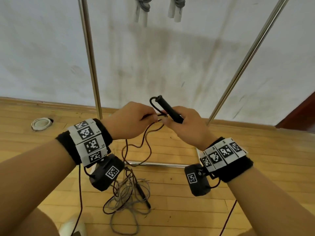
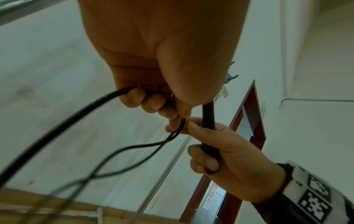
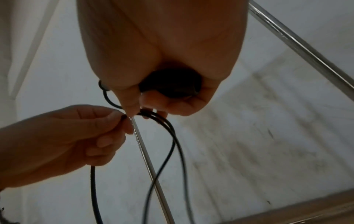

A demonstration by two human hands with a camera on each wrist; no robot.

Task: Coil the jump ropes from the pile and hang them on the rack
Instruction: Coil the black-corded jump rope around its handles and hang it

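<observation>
My right hand point(image 1: 183, 124) grips a black jump rope handle point(image 1: 167, 109) that points up and away from me; the handle point(image 2: 208, 121) also shows in the left wrist view, and its butt end point(image 3: 170, 86) in the right wrist view. My left hand point(image 1: 133, 120) pinches the dark cord point(image 1: 158, 117) just beside the handle. Loops of that cord point(image 1: 144, 142) hang from both hands toward the floor. A tangled pile of ropes point(image 1: 127, 195) lies on the floor below my wrists. Two coiled ropes with pale handles point(image 1: 142, 9) point(image 1: 176, 9) hang at the top.
The rack's metal uprights point(image 1: 90, 60) point(image 1: 247, 58) rise left and right of my hands, with its base bar point(image 1: 153, 164) on the wooden floor. A round white object point(image 1: 41, 124) lies by the wall at left. A red-brown door frame point(image 2: 247, 121) stands at right.
</observation>
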